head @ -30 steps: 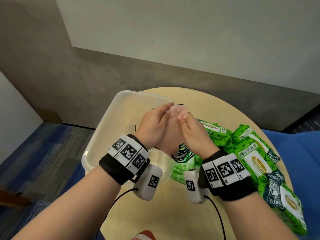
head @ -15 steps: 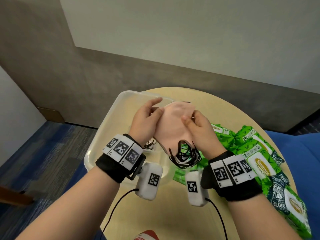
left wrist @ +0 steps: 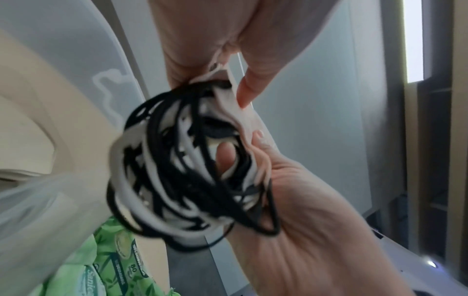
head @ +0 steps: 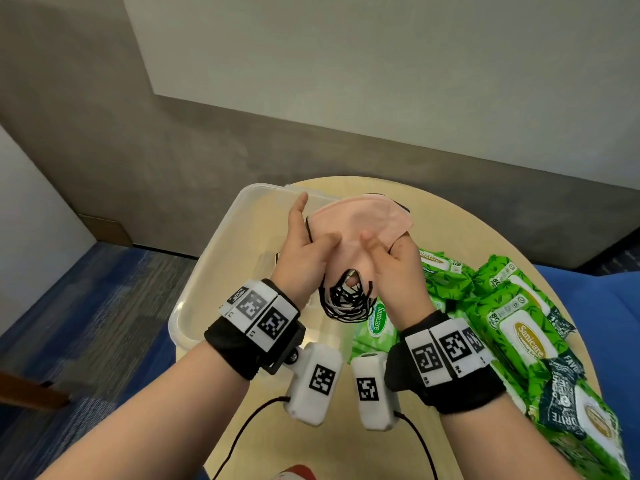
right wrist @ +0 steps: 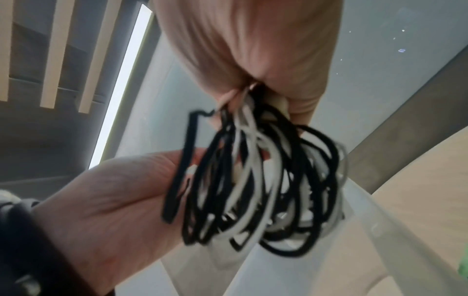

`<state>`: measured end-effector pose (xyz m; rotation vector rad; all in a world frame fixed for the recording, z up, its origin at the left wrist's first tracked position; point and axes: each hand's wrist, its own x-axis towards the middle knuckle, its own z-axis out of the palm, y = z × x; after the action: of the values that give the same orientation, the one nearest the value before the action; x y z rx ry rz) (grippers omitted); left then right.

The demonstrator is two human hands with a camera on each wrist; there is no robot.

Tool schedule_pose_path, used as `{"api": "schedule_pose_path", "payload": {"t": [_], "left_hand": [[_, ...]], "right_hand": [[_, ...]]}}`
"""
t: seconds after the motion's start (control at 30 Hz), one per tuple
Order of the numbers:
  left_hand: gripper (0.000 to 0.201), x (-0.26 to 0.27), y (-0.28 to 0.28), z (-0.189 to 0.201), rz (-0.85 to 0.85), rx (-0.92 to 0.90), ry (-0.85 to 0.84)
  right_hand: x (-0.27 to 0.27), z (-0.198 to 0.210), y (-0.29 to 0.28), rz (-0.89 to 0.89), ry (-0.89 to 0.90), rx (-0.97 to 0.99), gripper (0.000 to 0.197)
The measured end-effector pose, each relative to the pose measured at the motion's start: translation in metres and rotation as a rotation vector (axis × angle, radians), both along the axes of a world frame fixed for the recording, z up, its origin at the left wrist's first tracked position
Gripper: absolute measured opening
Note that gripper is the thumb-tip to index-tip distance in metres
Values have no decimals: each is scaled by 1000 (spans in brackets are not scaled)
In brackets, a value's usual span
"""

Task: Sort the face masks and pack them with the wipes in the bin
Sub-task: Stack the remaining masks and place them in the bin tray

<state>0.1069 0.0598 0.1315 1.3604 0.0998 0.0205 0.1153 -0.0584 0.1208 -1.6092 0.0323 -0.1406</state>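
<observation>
A stack of face masks [head: 360, 221], pink one on top, is held up between both hands above the near right corner of the clear plastic bin [head: 207, 282]. My left hand [head: 308, 247] grips the stack's left side, thumb on the pink face and index finger pointing up. On the right side my right hand [head: 388, 258] grips it, thumb on top. A tangle of black and white ear loops [head: 346, 301] hangs below the hands, also seen close up [left wrist: 192, 170] [right wrist: 253, 180]. Green wipes packs [head: 512, 306] lie on the table to the right.
The round wooden table [head: 460, 233] holds the bin at its left and several wipes packs along its right edge, one pack [head: 375, 320] just under the hanging loops. A blue seat [head: 609, 306] is at the right. Grey wall lies behind.
The hands were clasped close round the masks; they have drawn apart a little, and the pink mask now shows spread wide and flat. The left index finger has lifted off.
</observation>
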Motion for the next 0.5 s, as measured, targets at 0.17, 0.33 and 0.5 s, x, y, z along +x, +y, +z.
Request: {"api": "schedule_pose_path", "payload": {"t": [0.17, 0.33, 0.5], "left_hand": [[41, 1, -3, 1, 162, -128, -101], [31, 4, -1, 1, 71, -76, -97], [32, 21, 9, 1, -15, 76, -110]], "right_hand": [[9, -2, 5, -47, -25, 60, 33], [13, 0, 9, -8, -30, -9, 45], [7, -3, 1, 108, 78, -46, 43]]}}
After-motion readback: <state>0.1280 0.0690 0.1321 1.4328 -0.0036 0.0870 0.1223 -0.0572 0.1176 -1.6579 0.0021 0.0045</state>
